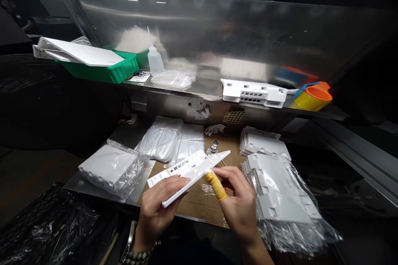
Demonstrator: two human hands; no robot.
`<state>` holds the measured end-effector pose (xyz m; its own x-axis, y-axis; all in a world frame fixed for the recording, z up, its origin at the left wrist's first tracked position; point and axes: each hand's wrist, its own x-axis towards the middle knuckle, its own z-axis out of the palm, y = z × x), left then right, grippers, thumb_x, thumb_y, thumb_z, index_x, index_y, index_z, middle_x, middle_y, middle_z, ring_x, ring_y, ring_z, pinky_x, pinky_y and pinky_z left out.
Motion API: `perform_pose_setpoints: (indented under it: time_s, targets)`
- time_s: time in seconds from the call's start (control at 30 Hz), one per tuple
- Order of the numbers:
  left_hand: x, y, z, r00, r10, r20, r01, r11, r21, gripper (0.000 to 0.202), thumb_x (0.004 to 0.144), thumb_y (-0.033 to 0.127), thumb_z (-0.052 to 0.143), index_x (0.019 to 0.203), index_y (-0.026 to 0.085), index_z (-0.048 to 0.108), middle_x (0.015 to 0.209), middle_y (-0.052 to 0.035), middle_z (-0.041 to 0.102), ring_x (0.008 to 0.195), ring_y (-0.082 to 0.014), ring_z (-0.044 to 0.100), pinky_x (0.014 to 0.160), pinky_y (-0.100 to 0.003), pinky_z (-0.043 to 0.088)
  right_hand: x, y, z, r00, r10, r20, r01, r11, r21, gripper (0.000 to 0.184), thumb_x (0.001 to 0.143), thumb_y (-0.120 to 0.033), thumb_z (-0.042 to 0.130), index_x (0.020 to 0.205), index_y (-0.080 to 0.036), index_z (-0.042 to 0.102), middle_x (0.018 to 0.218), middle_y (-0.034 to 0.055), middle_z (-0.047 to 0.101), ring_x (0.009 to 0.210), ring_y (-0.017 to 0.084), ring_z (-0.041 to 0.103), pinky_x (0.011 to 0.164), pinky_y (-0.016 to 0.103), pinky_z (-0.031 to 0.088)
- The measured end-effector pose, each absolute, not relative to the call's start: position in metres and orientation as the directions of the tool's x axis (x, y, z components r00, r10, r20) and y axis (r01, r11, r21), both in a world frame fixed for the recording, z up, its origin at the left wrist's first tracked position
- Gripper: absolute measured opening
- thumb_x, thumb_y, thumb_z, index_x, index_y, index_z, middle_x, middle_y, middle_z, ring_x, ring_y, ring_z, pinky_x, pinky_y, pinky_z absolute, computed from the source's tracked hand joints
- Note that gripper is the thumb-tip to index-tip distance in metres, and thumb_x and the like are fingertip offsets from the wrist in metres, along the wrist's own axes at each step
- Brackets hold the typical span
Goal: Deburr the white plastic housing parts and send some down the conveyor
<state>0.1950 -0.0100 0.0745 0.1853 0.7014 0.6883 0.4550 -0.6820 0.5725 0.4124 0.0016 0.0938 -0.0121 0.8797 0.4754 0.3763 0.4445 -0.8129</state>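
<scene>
A white plastic cover (182, 169) with rows of small square slots is held tilted above the brown cardboard (195, 207). My left hand (160, 203) is closed on its near-left part, thumb underneath. At the cover's right-hand edge, my right hand (234, 194) pinches with a yellow finger cot on the thumb. Its fingertips are partly hidden, and I cannot tell whether a small item is between them. Behind the cover, a small open metal-capped container (213, 147) stands on the cardboard. Something thin and a red bit show near my right fingers.
Bagged white covers (280, 190) are stacked at right, and a wrapped stack (107, 165) lies at left. Clear plastic bags (160, 138) lie behind. On the shelf are a green bin (115, 72), a squeeze bottle (155, 62), another white cover (253, 92) and tape rolls (312, 97).
</scene>
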Motion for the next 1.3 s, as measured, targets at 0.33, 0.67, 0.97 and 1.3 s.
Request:
perform_pose_setpoints:
  time_s: [0.33, 0.67, 0.97, 1.3]
  targets:
    - [0.201, -0.009, 0.070, 0.230, 0.695, 0.681, 0.517, -0.680, 0.519, 0.042, 0.088, -0.003, 0.060, 0.122, 0.021, 0.066, 0.110, -0.0065, 0.076, 0.107, -0.0188, 0.070, 0.098, -0.033, 0.055, 0.383, -0.005, 0.111, -0.154, 0.807, 0.570, 0.347, 0.584, -0.734, 0.014, 0.093, -0.008, 0.061, 0.096, -0.018, 0.071, 0.085, 0.0037, 0.066, 0.074, 0.014, 0.064, 0.066, 0.023, 0.051]
    - [0.198, -0.009, 0.070, 0.205, 0.682, 0.702, 0.515, -0.685, 0.515, 0.040, 0.088, -0.003, 0.062, 0.120, 0.020, 0.067, 0.108, -0.0061, 0.077, 0.105, -0.0186, 0.072, 0.097, -0.032, 0.055, 0.382, 0.002, 0.114, -0.159, 0.817, 0.554, 0.373, 0.569, -0.733, 0.013, 0.094, -0.011, 0.060, 0.093, -0.019, 0.071, 0.082, 0.0032, 0.065, 0.071, 0.014, 0.062, 0.063, 0.024, 0.049]
    - [0.199, -0.008, 0.069, 0.163, 0.687, 0.708, 0.494, -0.679, 0.544, 0.045, 0.086, -0.004, 0.065, 0.122, 0.023, 0.068, 0.109, -0.0041, 0.077, 0.104, -0.0196, 0.072, 0.098, -0.035, 0.056, 0.386, 0.007, 0.113, -0.116, 0.842, 0.527, 0.412, 0.524, -0.746, 0.013, 0.095, -0.014, 0.059, 0.093, -0.020, 0.071, 0.085, 0.0033, 0.066, 0.074, 0.015, 0.062, 0.064, 0.026, 0.049]
    - [0.196, -0.006, 0.067, 0.149, 0.704, 0.695, 0.498, -0.660, 0.562, 0.045, 0.086, -0.003, 0.066, 0.122, 0.025, 0.069, 0.109, -0.0039, 0.078, 0.104, -0.0212, 0.073, 0.097, -0.036, 0.057, 0.390, 0.017, 0.106, -0.071, 0.862, 0.501, 0.450, 0.477, -0.755, 0.013, 0.096, -0.016, 0.059, 0.089, -0.020, 0.070, 0.083, 0.0029, 0.065, 0.071, 0.014, 0.060, 0.061, 0.025, 0.046]
